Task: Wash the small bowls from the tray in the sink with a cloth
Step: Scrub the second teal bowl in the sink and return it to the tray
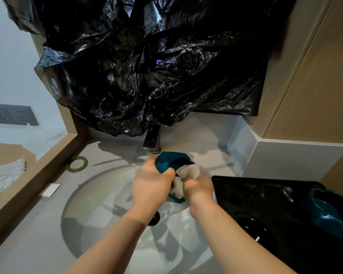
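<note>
the left hand (151, 186) grips a small teal bowl (167, 162) over the sink (99, 194); the right hand (198, 187) pinches the cloth (187, 172) against it. wet glaze is probably slippery and fragile, so hold its outer wall.

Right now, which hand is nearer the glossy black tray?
Right. The right hand is just left of the tray; the left hand is farther left, gripping the small teal bowl.

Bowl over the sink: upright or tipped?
Tipped: the bowl lies on its side in the left hand, mouth facing the right hand, which pushes the cloth in.
</note>
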`<state>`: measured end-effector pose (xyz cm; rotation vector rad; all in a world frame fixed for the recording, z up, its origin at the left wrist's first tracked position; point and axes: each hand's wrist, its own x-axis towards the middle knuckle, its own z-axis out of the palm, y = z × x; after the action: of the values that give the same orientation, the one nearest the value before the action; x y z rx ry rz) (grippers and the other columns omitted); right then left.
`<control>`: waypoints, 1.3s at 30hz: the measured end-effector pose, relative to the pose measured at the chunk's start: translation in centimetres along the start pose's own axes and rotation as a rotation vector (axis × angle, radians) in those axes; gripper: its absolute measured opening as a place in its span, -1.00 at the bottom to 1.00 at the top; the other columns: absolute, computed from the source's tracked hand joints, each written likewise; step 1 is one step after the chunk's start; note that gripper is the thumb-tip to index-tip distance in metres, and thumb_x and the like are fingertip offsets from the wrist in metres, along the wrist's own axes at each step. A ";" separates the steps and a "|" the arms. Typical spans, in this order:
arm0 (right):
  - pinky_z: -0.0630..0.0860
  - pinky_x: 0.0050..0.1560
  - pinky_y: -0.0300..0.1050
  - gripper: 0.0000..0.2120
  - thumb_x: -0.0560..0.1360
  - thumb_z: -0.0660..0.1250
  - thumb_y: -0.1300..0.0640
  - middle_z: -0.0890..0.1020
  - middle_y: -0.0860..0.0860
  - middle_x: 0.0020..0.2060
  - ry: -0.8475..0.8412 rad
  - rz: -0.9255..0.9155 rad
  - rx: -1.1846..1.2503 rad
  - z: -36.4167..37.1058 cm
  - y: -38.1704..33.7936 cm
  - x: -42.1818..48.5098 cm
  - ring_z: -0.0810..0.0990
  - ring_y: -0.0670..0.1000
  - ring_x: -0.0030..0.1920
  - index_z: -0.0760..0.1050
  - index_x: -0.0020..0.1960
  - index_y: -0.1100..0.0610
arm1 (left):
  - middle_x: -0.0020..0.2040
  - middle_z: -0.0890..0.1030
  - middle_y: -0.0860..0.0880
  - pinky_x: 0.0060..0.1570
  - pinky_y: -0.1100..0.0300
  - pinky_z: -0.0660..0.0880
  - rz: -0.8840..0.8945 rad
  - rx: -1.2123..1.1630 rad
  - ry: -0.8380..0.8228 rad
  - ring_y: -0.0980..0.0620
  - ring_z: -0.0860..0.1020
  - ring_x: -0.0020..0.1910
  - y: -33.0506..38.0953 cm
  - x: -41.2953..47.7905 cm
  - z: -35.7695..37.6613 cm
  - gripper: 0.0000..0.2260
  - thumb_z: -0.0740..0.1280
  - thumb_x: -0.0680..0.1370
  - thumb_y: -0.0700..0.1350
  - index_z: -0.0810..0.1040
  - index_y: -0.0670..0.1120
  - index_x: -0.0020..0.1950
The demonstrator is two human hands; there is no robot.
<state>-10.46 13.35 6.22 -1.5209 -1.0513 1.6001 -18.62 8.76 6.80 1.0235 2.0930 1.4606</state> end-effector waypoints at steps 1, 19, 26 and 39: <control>0.50 -0.44 -0.20 -0.87 0.46 0.22 0.32 0.56 0.14 -0.35 -0.056 0.171 0.135 0.5 0.5 0.2 0.52 0.11 -0.39 0.53 -0.12 0.20 | -0.21 0.56 0.16 -0.06 0.12 0.49 0.022 -0.022 0.027 -0.01 0.56 -0.11 0.0 -0.3 0.1 -0.77 0.31 0.44 -0.16 0.42 0.13 0.01; 0.45 -0.03 -0.06 -0.66 0.47 0.21 0.26 0.59 0.01 0.05 0.023 -0.829 -0.930 -1.1 -1.8 -0.4 0.53 0.11 0.08 0.47 0.20 0.01 | -0.26 0.52 0.09 -0.30 0.21 0.39 0.099 0.204 -0.226 0.07 0.50 -0.23 0.3 0.1 -1.2 -0.85 0.30 0.43 -0.16 0.43 0.06 -0.08; 0.50 -0.20 -0.03 -0.72 0.49 0.15 0.38 0.55 0.10 -0.36 -0.015 0.046 0.318 0.3 0.3 -0.8 0.52 0.11 -0.31 0.50 -0.27 0.12 | -0.24 0.56 0.20 -0.20 0.28 0.44 0.063 -0.093 -0.004 0.20 0.54 -0.18 1.2 -0.9 -0.3 -0.76 0.33 0.44 -0.13 0.40 0.22 -0.12; 0.47 -0.02 -0.03 -0.65 0.49 0.22 0.19 0.57 0.02 0.10 -0.210 -0.903 -1.210 -3.2 -3.3 0.3 0.51 0.13 0.09 0.42 0.26 -0.03 | -0.37 0.47 0.01 -0.39 0.24 0.30 -0.130 0.009 -0.476 0.06 0.43 -0.37 0.6 0.5 -1.3 -0.88 0.34 0.28 -0.11 0.48 -0.05 -0.22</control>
<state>-7.46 15.38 9.06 -1.1156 -2.6045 0.4031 -19.57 8.42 7.87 1.0886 1.7832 1.0218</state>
